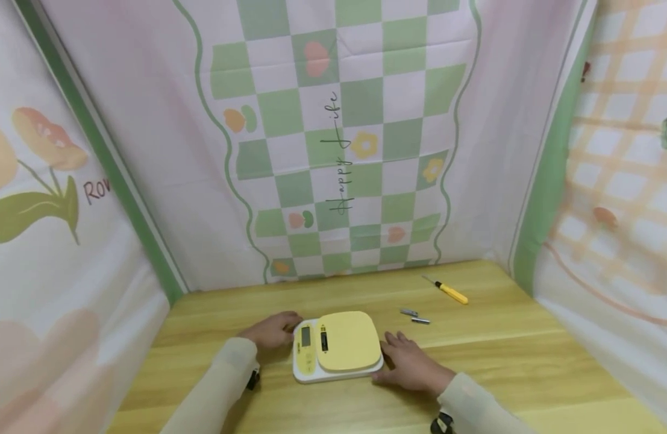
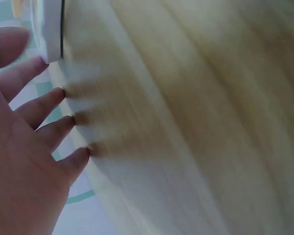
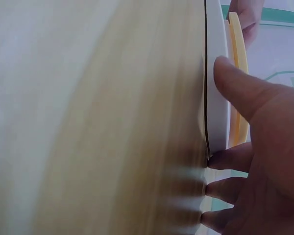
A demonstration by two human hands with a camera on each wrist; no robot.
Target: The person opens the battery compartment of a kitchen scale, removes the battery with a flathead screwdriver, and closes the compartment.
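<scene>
A kitchen scale with a white base, yellow platform and small grey display lies flat on the table between both hands. My left hand is at its far left corner; in the left wrist view the index fingertip meets the white corner, and the other spread fingertips touch the wood. At the scale's right end is my right hand. Seen from the right wrist, its thumb lies against the white side and the index fingertip is right at the corner, with the remaining fingertips down on the table.
Behind the right hand lie two small silvery pieces on the wooden table. Farther back is a screwdriver with a yellow handle. Patterned cloth hangs at the back and both sides.
</scene>
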